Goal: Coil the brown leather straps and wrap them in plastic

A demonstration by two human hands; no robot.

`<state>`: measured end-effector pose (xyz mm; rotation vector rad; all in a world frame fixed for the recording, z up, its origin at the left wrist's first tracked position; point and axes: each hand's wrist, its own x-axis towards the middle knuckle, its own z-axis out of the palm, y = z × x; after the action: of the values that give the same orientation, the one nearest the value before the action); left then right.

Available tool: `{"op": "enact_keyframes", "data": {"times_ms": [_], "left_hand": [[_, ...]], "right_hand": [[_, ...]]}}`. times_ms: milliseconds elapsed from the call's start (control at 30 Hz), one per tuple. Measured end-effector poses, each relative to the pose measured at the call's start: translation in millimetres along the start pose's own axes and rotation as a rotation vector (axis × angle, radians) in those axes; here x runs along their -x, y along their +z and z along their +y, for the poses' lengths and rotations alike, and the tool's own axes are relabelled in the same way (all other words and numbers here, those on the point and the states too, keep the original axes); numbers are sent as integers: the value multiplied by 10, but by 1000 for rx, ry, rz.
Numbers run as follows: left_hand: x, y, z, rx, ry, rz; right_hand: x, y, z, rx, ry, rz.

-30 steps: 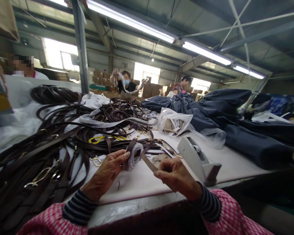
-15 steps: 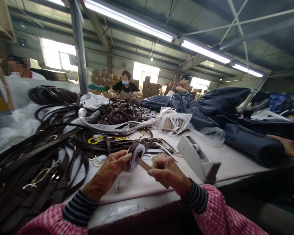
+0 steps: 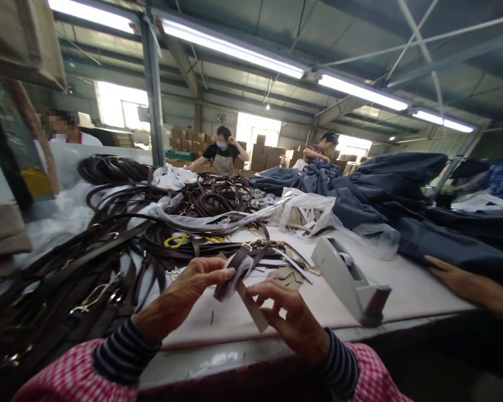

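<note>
A dark brown strap (image 3: 228, 290), coiled up with whitish clear wrapping (image 3: 243, 269) about it, is pinched in my left hand (image 3: 193, 287) above the table's front part. Out of the coil, down to the right, runs a flat tan strip (image 3: 251, 310). My right hand (image 3: 291, 312) has its bent fingers and thumb on this strip, close to the coil. A metal ring shows at the top of the coil. Behind my hands lie small tan pieces (image 3: 285, 277) and a white strip (image 3: 295, 259) on the white tabletop (image 3: 193, 329).
Many brown straps with metal clips (image 3: 92, 296) are heaped at left and behind. A grey tape dispenser (image 3: 343, 279) stands right of my hands. Dark blue fabric (image 3: 402, 195) is piled at right, where another person's hand (image 3: 456, 279) reaches in. A plastic bag (image 3: 305, 212) lies mid-table.
My right fingers have loosened and shifted along the tan strip, which now points more steeply down. The coil has tilted. At right, the other person's hand has come lower and nearer over the table.
</note>
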<state>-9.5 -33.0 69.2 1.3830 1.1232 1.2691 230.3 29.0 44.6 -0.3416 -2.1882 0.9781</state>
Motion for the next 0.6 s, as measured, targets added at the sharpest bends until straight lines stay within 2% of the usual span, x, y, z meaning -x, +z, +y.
{"op": "enact_keyframes", "data": {"times_ms": [100, 167, 267, 367, 467, 600], "left_hand": [[42, 49, 106, -203, -92, -32], [101, 128, 101, -512, -28, -25], [213, 310, -31, -1027, 132, -14], [293, 485, -253, -1363, 176, -16], [322, 544, -437, -1492, 224, -16], [343, 470, -478, -1396, 292, -39]], "right_hand": [[48, 90, -43, 397, -349, 46], [73, 184, -39, 528, -433, 119], [121, 340, 34, 631, -378, 156], [168, 444, 109, 655, -318, 101], [177, 459, 104, 676, -318, 41], [116, 424, 40, 700, -291, -24]]}}
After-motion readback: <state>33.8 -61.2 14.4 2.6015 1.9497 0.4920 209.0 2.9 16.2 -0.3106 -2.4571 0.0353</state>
